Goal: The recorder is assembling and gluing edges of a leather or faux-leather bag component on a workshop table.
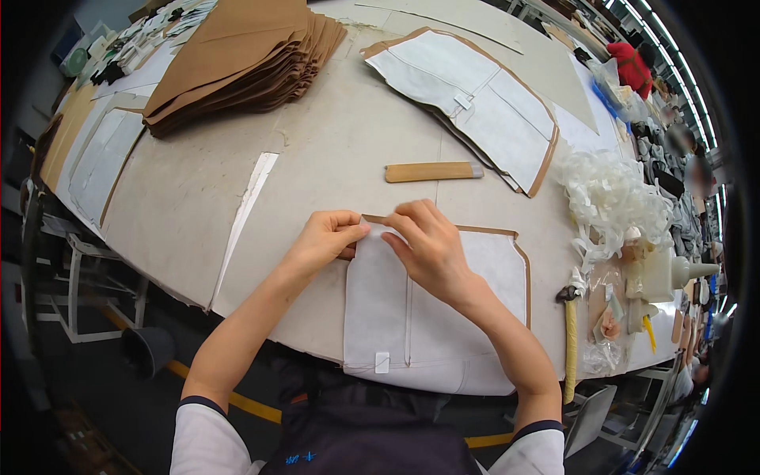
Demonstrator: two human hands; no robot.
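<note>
A white-backed panel (483,348) with a brown edge lies in front of me, its near edge reaching past the table's rim. My left hand (332,236) pinches the panel's far left corner between thumb and fingers. Just right of it, my right hand (431,247) is bent over the same far edge, thumb and index fingertip closed on the brown strip. What the fingertips cover is hidden. A small white tag (382,362) sits on the panel's near left part. Beyond my hands lies a flat tan bar (432,172) with a grey end.
Brown panels form a tall stack (229,59) at the far left. Another pile of white-backed panels (475,87) lies far right. White tangled strips (609,198), a yellow-handled hammer (571,340) and a squeeze bottle (653,273) stand along the right. A white strip (244,214) lies left.
</note>
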